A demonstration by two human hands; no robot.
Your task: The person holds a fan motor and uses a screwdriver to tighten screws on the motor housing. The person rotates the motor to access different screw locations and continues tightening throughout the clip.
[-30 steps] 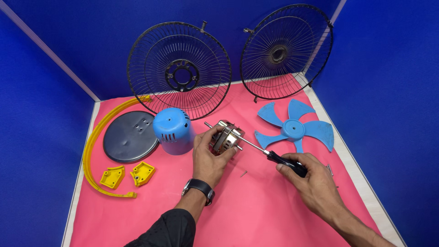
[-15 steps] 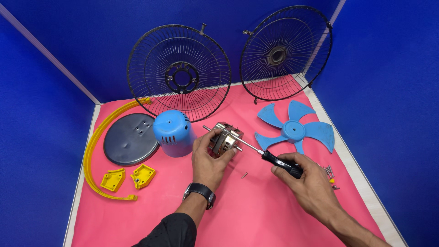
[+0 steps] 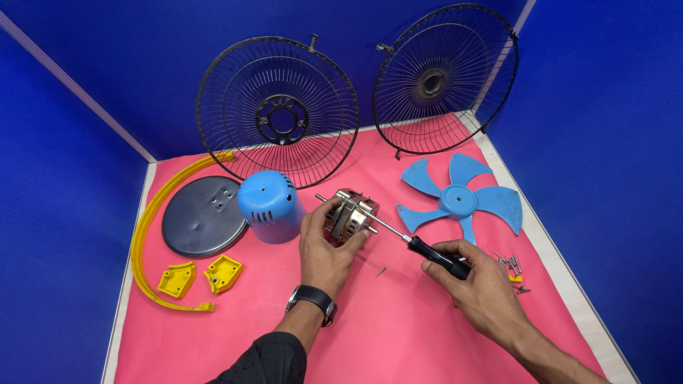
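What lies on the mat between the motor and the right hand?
In the head view, the screwdriver spans from the right hand to the motor; below it, one loose screw lies on the pink mat.

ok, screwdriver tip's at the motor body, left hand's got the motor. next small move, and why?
Probably turn the screwdriver in place while pressing it into the motor. The right hand grips its black handle, the shaft tip meets the motor's side, and the left hand braces the motor on the pink mat. One loose screw lies below.

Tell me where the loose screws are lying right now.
In the head view, the loose screws lie on the pink mat near its right edge, just right of the right hand and below the blue fan blade.
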